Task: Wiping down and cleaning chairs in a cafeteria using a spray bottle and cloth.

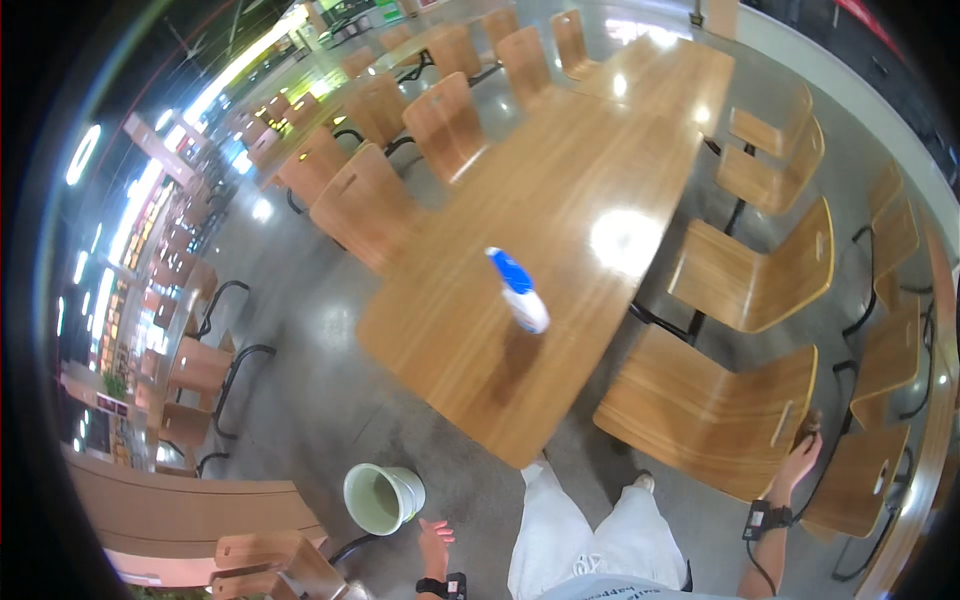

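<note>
My right hand (802, 455) is at the outer edge of the nearest wooden chair's back (776, 409), with a small crumpled brownish cloth (808, 425) at its fingers; the chair partly hides it. Low in the picture, my left hand (435, 536) holds nothing, its fingers apart, just right of a pale green bucket (416, 491) on the floor. A white spray bottle with a blue top (529, 309) stands on the long wooden table (465, 360) in front of me. Both wrists wear black straps with small devices.
Bent-wood chairs on black metal frames line both sides of the table, among them one at the right (757, 277) and one at the left (367, 202). More chairs (862, 480) stand behind my right arm. A wooden counter (195, 510) and another chair (277, 559) are at lower left.
</note>
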The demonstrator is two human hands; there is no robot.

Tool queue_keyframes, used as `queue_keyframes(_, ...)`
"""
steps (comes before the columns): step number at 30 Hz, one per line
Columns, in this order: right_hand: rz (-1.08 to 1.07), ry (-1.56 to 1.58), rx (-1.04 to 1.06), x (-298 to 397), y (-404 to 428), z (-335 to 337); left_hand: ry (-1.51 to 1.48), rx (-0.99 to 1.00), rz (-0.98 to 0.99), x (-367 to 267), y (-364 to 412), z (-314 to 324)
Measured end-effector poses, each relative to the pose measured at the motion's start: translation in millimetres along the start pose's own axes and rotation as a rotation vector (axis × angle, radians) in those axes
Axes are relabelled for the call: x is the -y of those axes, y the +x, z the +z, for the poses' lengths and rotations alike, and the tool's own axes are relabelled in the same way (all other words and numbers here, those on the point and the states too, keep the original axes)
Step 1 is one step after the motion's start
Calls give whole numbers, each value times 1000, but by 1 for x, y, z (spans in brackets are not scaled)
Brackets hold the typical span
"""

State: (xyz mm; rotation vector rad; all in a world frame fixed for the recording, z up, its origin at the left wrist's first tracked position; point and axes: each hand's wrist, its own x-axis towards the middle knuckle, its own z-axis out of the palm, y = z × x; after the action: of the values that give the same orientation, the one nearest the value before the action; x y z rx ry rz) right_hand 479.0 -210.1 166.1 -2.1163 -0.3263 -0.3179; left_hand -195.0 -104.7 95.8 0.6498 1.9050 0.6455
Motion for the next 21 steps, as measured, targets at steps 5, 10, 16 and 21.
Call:
queue_keyframes(5,-100,-2,510,158,-38,46,372,177,-58,36,36,-14)
queue_keyframes(10,-327,-91,906,305,-126,162,348,266,-231,69,96,-58)
queue_keyframes(16,-563,-223,1012,373,-184,258,353,66,-54,130,169,-119)
queue_keyframes(21,-382,-55,833,371,-208,277,1008,208,178,252,217,-205)
